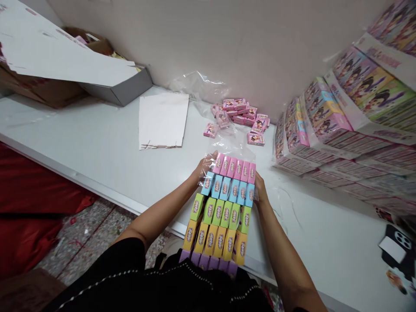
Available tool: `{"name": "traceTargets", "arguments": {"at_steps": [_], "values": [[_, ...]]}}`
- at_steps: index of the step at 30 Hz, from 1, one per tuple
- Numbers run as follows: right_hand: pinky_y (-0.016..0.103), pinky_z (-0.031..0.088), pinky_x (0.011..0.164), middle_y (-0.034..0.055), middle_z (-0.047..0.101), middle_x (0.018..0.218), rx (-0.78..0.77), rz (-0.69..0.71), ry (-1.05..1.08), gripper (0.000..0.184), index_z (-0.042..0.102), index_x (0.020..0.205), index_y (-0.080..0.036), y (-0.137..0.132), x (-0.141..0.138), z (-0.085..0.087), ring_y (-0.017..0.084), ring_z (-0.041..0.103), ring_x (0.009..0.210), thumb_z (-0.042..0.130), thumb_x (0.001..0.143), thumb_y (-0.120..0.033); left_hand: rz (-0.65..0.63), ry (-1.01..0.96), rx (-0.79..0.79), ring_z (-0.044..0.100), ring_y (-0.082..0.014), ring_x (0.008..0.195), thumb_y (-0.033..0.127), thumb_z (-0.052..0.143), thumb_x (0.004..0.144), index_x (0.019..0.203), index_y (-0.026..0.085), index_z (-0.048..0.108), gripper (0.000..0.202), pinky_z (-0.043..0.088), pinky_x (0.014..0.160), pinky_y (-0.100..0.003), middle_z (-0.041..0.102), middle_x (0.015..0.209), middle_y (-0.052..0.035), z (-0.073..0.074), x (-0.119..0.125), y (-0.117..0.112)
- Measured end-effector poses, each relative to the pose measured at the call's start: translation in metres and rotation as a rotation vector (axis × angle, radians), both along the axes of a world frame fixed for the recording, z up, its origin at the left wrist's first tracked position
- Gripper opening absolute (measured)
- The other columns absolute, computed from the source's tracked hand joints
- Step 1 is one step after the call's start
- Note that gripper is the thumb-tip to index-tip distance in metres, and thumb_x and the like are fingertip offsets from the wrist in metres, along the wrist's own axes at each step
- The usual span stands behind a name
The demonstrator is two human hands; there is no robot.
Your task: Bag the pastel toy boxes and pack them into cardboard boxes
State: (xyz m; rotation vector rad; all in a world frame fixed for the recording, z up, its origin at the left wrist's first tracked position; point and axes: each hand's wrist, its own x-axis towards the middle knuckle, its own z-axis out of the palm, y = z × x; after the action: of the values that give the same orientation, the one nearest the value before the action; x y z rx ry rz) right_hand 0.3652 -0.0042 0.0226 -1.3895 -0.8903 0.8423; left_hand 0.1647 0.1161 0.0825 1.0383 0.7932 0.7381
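Block of small boxes (225,187), rows pink, blue, green, yellow, purple, held at table (113,143) front edge, near end by the black top (169,288). Left hand (206,165) on its left side, right hand (261,189) on its right; grip closed on block from both sides, fingers mostly hidden. Clear plastic (232,146) around pink end. Loose pink packs (240,113) beyond, white card stack (164,121) left, wrapped cartons (336,119) right.

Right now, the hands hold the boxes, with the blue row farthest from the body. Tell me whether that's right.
Not quite: in the head view, the pink row is farthest; the blue row comes second. The left hand and right hand do hold the boxes.
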Motion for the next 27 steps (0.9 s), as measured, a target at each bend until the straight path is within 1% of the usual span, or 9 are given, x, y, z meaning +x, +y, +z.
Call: {"name": "traceTargets", "arguments": {"at_steps": [3,6,9,12,15,18,21,24,27], "values": [[0.034,0.046,0.098,0.0016,0.07,0.103,0.028,-0.04,0.048,0.031,0.068,0.093,-0.021,0.007,-0.001,0.001,0.02,0.061,0.102,0.056,0.085,-0.049,-0.027,-0.015,-0.086,0.051,-0.0117,0.055,0.048,0.069,0.081,0.064,0.018,0.054,0.037,0.044,0.055,-0.027,0.054,0.061,0.0005,0.006,0.002,0.008],[0.029,0.05,0.076,-0.0019,0.065,0.08,-0.014,-0.089,0.134,0.03,0.063,0.08,-0.021,0.018,-0.002,0.009,0.016,0.058,0.077,0.062,0.077,-0.051,0.067,0.003,-0.081,0.049,-0.009,0.054,0.027,0.076,0.073,0.062,0.017,0.054,0.027,0.04,0.052,-0.022,0.054,0.059,0.0021,0.008,0.004,0.013],[0.026,0.043,0.058,-0.0048,0.053,0.061,-0.092,-0.154,0.1,0.034,0.053,0.067,-0.021,0.028,0.001,0.021,0.013,0.047,0.06,0.064,0.07,-0.053,0.123,0.042,-0.113,0.047,-0.0076,0.051,0.014,0.076,0.066,0.061,0.016,0.052,0.024,0.036,0.05,-0.02,0.053,0.055,0.0041,0.011,0.009,0.011],[0.026,0.039,0.054,-0.0051,0.048,0.056,-0.115,-0.183,0.005,0.032,0.049,0.062,-0.022,0.03,0.006,0.028,0.013,0.043,0.057,0.061,0.068,-0.051,0.185,0.103,-0.183,0.049,-0.0088,0.05,0.011,0.074,0.063,0.062,0.017,0.052,0.023,0.037,0.051,-0.021,0.054,0.053,0.0044,0.013,0.014,0.005],[0.027,0.043,0.06,-0.0032,0.052,0.058,-0.099,-0.176,-0.08,0.027,0.053,0.061,-0.021,0.022,0.007,0.025,0.016,0.048,0.065,0.061,0.066,-0.046,0.2,0.112,-0.2,0.049,-0.0092,0.05,0.018,0.078,0.063,0.064,0.017,0.053,0.025,0.037,0.051,-0.021,0.055,0.053,0.0044,0.012,0.013,-0.003],[0.032,0.048,0.072,0.0005,0.064,0.069,-0.082,-0.124,-0.21,0.026,0.062,0.069,-0.02,0.007,0.002,0.016,0.021,0.057,0.077,0.061,0.069,-0.046,0.139,0.064,-0.21,0.05,-0.0103,0.053,0.033,0.08,0.065,0.067,0.017,0.055,0.03,0.038,0.052,-0.022,0.056,0.056,0.0036,0.006,0.007,-0.012],[0.036,0.05,0.075,0.0034,0.071,0.077,-0.175,-0.064,-0.29,0.026,0.068,0.076,-0.019,-0.01,-0.003,0.009,0.024,0.062,0.078,0.059,0.072,-0.043,0.083,0.069,-0.195,0.05,-0.0127,0.056,0.044,0.073,0.073,0.067,0.017,0.057,0.032,0.041,0.056,-0.025,0.058,0.06,0.0014,-0.005,0.001,-0.017],[0.036,0.051,0.073,0.0043,0.073,0.078,-0.317,0.022,-0.366,0.026,0.071,0.076,-0.018,-0.027,-0.004,0.007,0.026,0.065,0.077,0.059,0.075,-0.042,0.038,0.276,-0.088,0.051,-0.0158,0.06,0.051,0.062,0.081,0.063,0.017,0.056,0.038,0.04,0.059,-0.028,0.061,0.063,-0.0017,-0.021,-0.005,-0.014],[0.038,0.053,0.074,0.0061,0.074,0.078,-0.442,0.035,-0.377,0.038,0.073,0.078,-0.019,-0.04,-0.001,0.007,0.027,0.067,0.079,0.055,0.08,-0.052,-0.05,0.625,0.188,0.055,-0.0201,0.065,0.055,0.05,0.088,0.056,0.019,0.055,0.049,0.038,0.061,-0.029,0.063,0.063,-0.0048,-0.035,-0.012,-0.003]]}}
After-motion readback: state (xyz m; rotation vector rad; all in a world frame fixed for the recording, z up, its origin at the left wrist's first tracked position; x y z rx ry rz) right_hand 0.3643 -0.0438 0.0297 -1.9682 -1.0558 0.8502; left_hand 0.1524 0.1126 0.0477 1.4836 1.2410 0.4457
